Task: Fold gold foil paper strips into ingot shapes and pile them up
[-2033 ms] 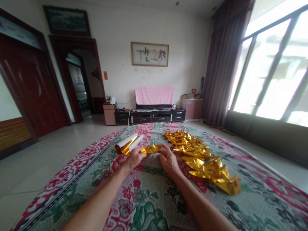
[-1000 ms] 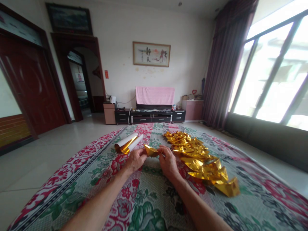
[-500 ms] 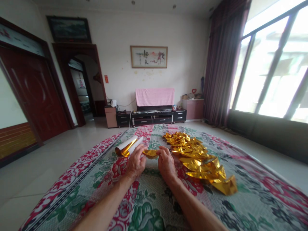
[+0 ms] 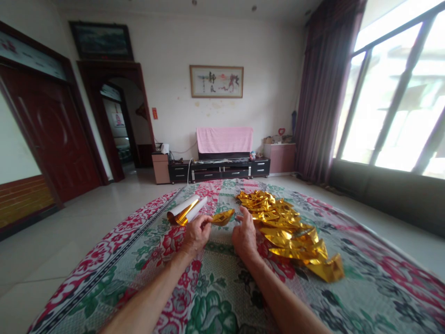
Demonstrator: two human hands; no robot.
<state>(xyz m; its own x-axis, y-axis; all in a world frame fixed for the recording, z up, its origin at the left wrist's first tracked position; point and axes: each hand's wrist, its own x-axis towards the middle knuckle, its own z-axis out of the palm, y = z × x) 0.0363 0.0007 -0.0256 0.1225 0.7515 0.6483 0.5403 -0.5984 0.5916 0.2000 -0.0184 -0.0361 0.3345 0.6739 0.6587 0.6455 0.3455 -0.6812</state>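
Note:
Between my hands is a folded gold foil paper ingot [image 4: 223,217], boat-shaped with pointed ends. My left hand [image 4: 197,234] pinches its left tip between thumb and fingers. Just to the right of the ingot, my right hand [image 4: 245,234] is off it, fingers apart and holding nothing. A long heap of similar gold foil ingots [image 4: 294,232] lies beyond and to the right of my right hand. Past my left hand rest curled sheets of gold foil paper [image 4: 186,211] with white backs.
A flowered cloth [image 4: 212,283] in red, green and grey covers the round table. Farther back stand a low black TV cabinet [image 4: 222,172] and a screen under a pink towel [image 4: 224,140]. A purple curtain [image 4: 323,102] hangs beside the window at right.
My right hand has let go of the ingot's right end, and its fingers have spread. The ingot, still in my left hand, now tilts with its right end higher.

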